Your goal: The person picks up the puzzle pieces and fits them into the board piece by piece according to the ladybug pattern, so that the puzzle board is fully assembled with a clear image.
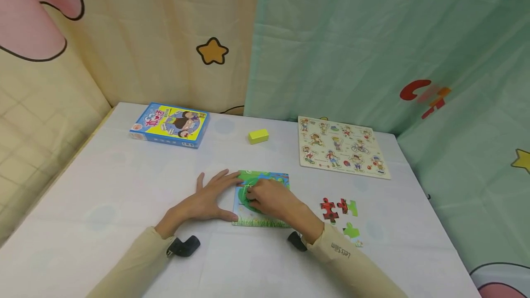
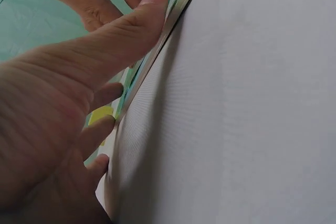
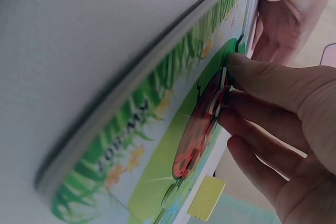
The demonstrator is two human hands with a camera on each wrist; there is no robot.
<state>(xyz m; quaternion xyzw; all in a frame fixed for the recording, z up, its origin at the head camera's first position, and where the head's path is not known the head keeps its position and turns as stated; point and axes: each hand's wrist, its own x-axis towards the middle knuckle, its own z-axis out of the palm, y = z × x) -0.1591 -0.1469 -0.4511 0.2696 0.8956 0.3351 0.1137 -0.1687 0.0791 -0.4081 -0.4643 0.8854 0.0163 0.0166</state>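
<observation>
A small jigsaw puzzle board [image 1: 261,222] with a grass border lies flat in front of me. My left hand [image 1: 207,200] rests at its left side, thumb on the near corner and straight, spread fingers along the far part. Over the middle of the board, my right hand [image 1: 271,197] pinches a puzzle piece [image 3: 217,101] between thumb and fingertips. That piece is tilted against the picture, close to a red ladybug [image 3: 190,148] on a green leaf. In the head view the right hand hides the piece and much of the board.
Several loose puzzle pieces [image 1: 330,209], red and green, lie right of the board. Farther back are a yellow block [image 1: 258,136], a blue boxed game [image 1: 171,124] at left and a wooden picture board [image 1: 341,147] at right. Curtains stand behind the white table [image 1: 103,187].
</observation>
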